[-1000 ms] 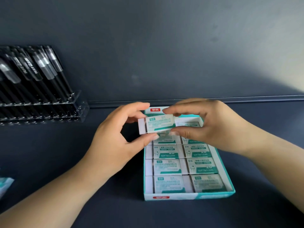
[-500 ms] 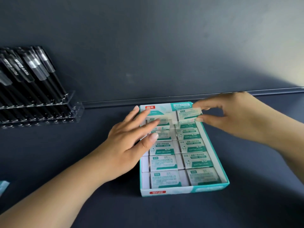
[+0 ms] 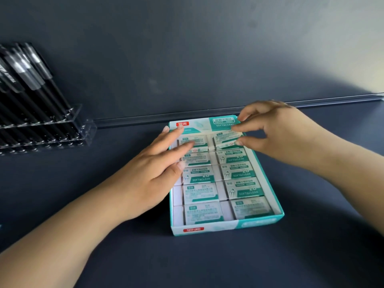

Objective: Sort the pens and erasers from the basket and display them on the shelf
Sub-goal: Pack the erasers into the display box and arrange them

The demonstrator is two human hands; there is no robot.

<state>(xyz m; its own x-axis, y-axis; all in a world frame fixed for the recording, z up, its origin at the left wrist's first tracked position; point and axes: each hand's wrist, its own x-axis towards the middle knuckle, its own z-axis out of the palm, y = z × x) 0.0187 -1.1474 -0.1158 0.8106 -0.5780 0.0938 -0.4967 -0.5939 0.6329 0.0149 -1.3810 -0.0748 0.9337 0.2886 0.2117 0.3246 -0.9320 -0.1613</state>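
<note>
At the far right corner of the eraser box (image 3: 226,226), right hand (image 3: 276,129): thumb and forefinger pinching one wrapped eraser (image 3: 226,140) by its right end, the piece tilted and only part-seated in the back slot of the right column; remaining fingers loosely curled above it. Left hand (image 3: 151,175): released, fingers straight and flat, fingertips (image 3: 188,145) pressing on the back erasers of the left column, palm overhanging the box's left wall; it grips nothing. Box: teal and white card tray, red brand tag on the near wall, standing on the dark shelf (image 3: 207,262) close to the back rail; contents two columns of wrapped erasers, labels up, five rows visible in each, every slot in sight occupied. Pen holder (image 3: 41,129): clear acrylic rack at far left on the same shelf, well apart from the box; black pens (image 3: 31,80) leaning in a packed row, the rack cut off by the frame edge. Basket: not in view. Progress, by judgement: pens appear displayed; eraser box nearly full, the pinched piece seemingly the last to be pressed level; whether anything waits in the basket, cannot be told.
</note>
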